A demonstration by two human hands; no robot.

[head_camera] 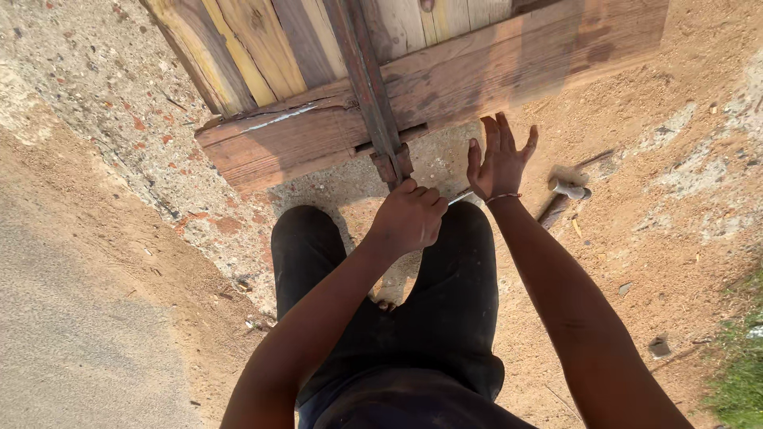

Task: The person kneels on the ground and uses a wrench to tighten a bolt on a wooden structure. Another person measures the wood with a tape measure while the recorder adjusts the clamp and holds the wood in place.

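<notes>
the left hand (409, 216) was curled into a fist just below the foot of the metal bar (369, 87), pinching a thin pale tool (459, 196) whose tip poked out to the right of the knuckles; what kind of tool it was could not be told. the right hand (499, 161) was spread, fingers apart and palm down, just right of the bar's foot, near the lower edge of the plank (334, 131) and holding nothing. the bar ran down the wooden door (262, 48) and crossed the plank. a hammer (568, 191) lay on the sandy ground (660, 206) right of the spread hand. black-trousered knees (306, 238) sat below the bar.
</notes>
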